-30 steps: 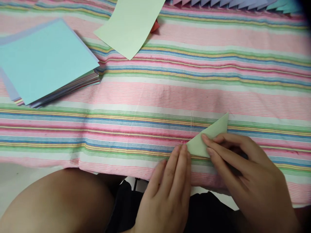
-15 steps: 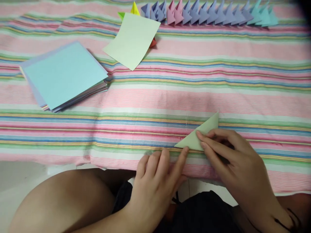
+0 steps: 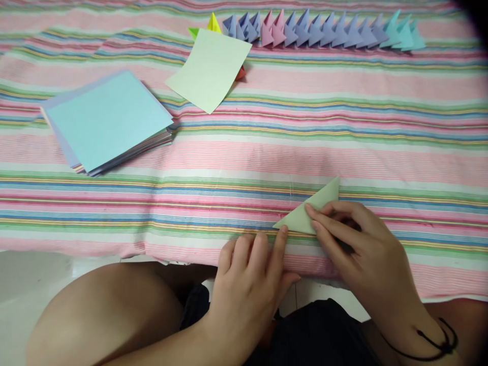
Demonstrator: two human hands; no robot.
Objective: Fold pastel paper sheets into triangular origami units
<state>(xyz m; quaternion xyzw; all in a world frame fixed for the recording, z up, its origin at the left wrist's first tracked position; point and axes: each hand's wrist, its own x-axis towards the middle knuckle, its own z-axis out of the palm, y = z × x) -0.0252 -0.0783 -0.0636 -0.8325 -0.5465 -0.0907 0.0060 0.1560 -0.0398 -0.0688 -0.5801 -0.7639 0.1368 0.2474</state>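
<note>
A pale green paper (image 3: 324,198), folded into a triangle, lies on the striped cloth near the table's front edge. My right hand (image 3: 366,244) is closed at its right side, thumb and fingertips pinched together on the paper and covering its lower right corner. My left hand (image 3: 247,284) holds nothing; its index finger reaches out and touches the triangle's lower left end. The other left fingers are bent, apart from the paper, and the thumb points right, just off the table edge.
A stack of square paper (image 3: 110,119), light blue on top, lies at the left. Farther back, a loose pale green sheet (image 3: 211,68) partly covers small yellow, green and red folded pieces. A row of folded paper pieces (image 3: 320,30) in blue, pink and turquoise runs along the back.
My left index finger has slid slightly left along the triangle's lower edge toward its left tip. The right hand keeps its pinch on the paper. The whole view has shifted a little.
</note>
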